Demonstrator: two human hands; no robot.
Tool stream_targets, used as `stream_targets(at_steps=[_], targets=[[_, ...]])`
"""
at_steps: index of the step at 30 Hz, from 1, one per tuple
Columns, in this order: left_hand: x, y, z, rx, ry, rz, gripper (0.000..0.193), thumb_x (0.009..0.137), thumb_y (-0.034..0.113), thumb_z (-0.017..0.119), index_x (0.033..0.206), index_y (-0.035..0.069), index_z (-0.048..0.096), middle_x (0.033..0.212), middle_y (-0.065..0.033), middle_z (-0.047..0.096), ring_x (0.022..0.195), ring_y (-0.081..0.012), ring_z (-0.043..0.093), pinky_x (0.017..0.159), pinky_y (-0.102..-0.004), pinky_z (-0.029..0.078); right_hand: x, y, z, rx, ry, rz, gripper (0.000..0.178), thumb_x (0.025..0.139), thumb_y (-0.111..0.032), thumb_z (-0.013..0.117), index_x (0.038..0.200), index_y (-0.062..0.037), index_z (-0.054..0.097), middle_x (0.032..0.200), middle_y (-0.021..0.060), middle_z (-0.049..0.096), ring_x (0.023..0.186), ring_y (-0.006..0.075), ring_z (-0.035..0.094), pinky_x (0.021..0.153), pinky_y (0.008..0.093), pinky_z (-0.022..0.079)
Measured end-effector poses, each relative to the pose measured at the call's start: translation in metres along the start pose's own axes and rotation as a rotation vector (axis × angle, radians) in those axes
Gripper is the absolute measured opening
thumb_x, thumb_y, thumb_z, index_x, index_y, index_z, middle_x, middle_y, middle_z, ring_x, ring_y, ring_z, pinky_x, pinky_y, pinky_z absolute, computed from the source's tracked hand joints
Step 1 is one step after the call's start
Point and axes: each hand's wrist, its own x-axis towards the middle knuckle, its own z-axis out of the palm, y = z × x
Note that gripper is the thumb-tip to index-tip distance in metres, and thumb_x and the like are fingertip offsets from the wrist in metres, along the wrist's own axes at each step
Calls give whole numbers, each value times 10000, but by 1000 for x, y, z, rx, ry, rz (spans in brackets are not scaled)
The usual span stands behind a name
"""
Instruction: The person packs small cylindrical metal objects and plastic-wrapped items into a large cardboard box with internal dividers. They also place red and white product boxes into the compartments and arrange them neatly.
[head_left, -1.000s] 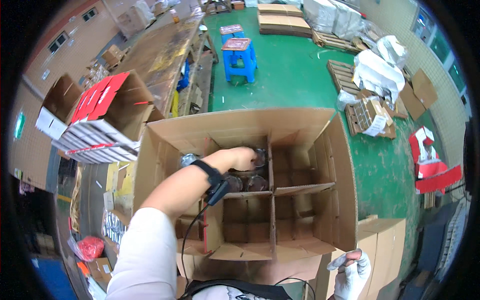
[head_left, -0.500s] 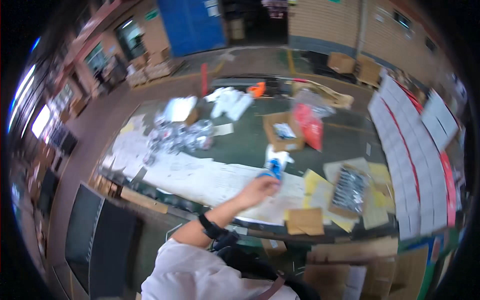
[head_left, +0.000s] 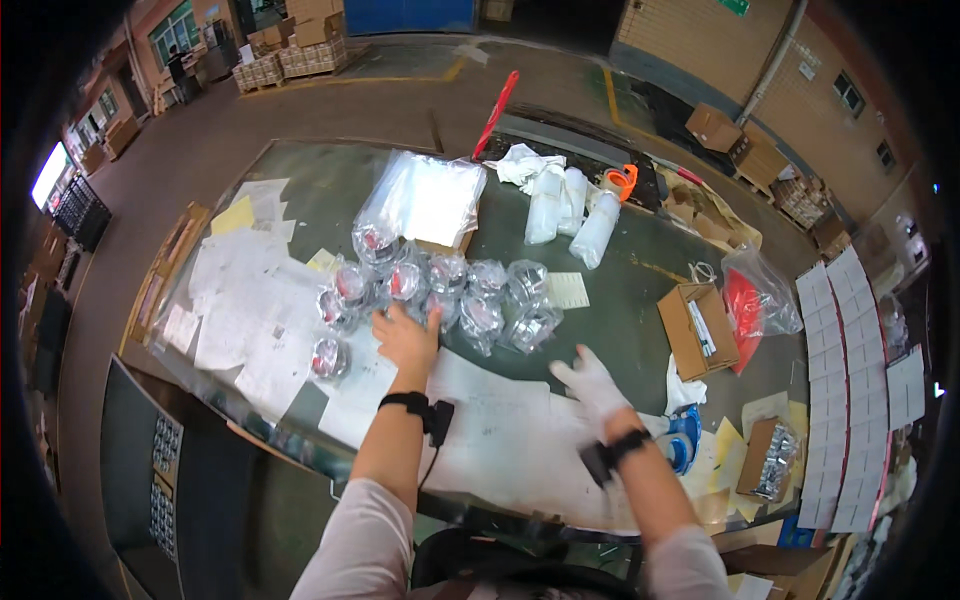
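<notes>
Several round metal parts wrapped in clear plastic (head_left: 482, 318) cluster on the green-topped table. My bare left hand (head_left: 407, 340) reaches to the near edge of this cluster, fingers spread; whether it touches a part is hard to make out. One wrapped part (head_left: 329, 357) sits apart, left of that hand. My right hand (head_left: 592, 385), in a white glove, hovers over the table right of the cluster, its fingers apart and nothing in them. Just beyond its wrist is a blue tape dispenser (head_left: 684, 440), partly behind the forearm. White paper sheets (head_left: 480, 405) lie beneath both hands.
A stack of clear plastic bags (head_left: 430, 200) lies behind the cluster. White plastic-wrapped rolls (head_left: 597, 230) and an orange tape dispenser (head_left: 622, 182) are at the back. To the right stand an open carton (head_left: 688, 345), a red bag (head_left: 742, 305) and a carton of small metal parts (head_left: 770, 460).
My view has swung left. The left hand, earlier near the blue tape dispenser, is now at the wrapped parts. My gloved right hand has come into view.
</notes>
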Motion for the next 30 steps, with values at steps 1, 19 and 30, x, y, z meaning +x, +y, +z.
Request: stream_targets(at_steps=[1,19,30], targets=[[1,-6,7,-7,56,12,645,758,519,705,1169,74,483,1332,-215,363,1225,-398,370,907,-548,398,35,-19,19,-252,97,-35,963,663,-510,746,1374,41,402,1322,299,466,1247,379,459,1051,370,362],[-28,-27,-88,-100,-28,564,673,674,458,779,1185,93,537,1188,-241,482,1047,-386,520,901,-567,360,-21,-91,77,-924,-87,-252,670,728,-215,664,1349,-119,431,1009,144,517,920,306,598,726,403,547],[-15,-58,-131,-868,-604,343,676,703,93,735,1310,103,439,1106,-126,572,970,-257,601,824,-368,488,12,-99,114,-880,-72,-200,445,792,-283,624,1196,-116,539,1107,185,535,1000,345,589,810,441,521]])
